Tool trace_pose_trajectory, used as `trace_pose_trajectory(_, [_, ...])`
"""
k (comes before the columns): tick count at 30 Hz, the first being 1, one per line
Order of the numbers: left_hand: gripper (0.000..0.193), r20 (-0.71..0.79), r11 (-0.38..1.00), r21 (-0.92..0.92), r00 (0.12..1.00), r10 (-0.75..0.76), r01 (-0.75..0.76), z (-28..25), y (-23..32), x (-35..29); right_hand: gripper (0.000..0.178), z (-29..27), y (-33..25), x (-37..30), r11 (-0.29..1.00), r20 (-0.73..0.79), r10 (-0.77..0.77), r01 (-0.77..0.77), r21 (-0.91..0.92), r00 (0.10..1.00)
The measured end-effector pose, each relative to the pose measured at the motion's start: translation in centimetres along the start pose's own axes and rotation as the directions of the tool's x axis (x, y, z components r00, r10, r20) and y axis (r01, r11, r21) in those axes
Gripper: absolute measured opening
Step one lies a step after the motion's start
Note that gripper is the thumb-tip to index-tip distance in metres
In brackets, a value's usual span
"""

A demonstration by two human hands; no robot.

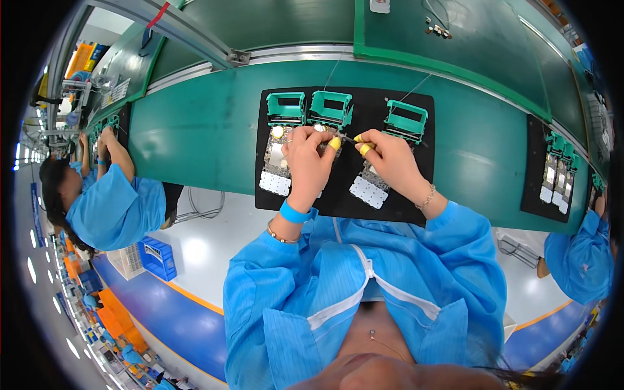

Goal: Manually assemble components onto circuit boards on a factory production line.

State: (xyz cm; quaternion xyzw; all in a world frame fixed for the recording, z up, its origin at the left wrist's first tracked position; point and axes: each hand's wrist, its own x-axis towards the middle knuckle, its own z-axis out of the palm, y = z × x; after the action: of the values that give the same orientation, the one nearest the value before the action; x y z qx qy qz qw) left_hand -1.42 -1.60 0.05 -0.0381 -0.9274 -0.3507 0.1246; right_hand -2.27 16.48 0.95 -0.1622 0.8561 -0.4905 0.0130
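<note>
My left hand is closed, its fingertips pinched together over the middle circuit board, most of which it hides. A yellow finger cot covers one of its fingertips. Facing it, my right hand pinches too, with yellow cots on its thumb and finger. A small, thin dark piece shows between the two sets of fingertips; its kind is unclear. Beside my left hand lies a circuit board with a white lower part. Another circuit board lies partly under my right hand.
A green plastic holder stands at the head of the left board, beside a second green holder and a third green holder. All sit on a black mat on the green bench. Co-workers sit left and right.
</note>
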Motion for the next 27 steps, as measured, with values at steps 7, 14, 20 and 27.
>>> trace_pose_trajectory(7, [0.015, -0.035, 0.994, 0.098, 0.998, 0.049, -0.046, 0.4, 0.4, -0.4, 0.013, 0.4, 0.3, -0.2, 0.994, -0.026, -0.067, 0.064, -0.094, 0.997])
trace_pose_trajectory(14, [0.035, -0.013, 0.961, 0.244, 0.991, 0.134, -0.126, -0.2, 1.0, -1.1, 0.010, 0.2, 0.4, -0.4, 0.982, -0.015, -0.077, 0.073, -0.175, 0.997])
trace_pose_trajectory(20, [0.057, 0.013, 0.948, 0.298, 0.993, 0.115, -0.114, -0.7, 1.0, -2.3, 0.010, -0.1, 0.1, -0.4, 0.972, -0.010, -0.098, 0.093, -0.215, 0.995])
trace_pose_trajectory(27, [0.058, -0.015, 0.968, 0.245, 0.998, 0.068, -0.062, -0.3, 0.8, -2.0, 0.010, 0.1, 0.2, -0.2, 0.954, -0.040, -0.111, 0.095, -0.283, 0.993])
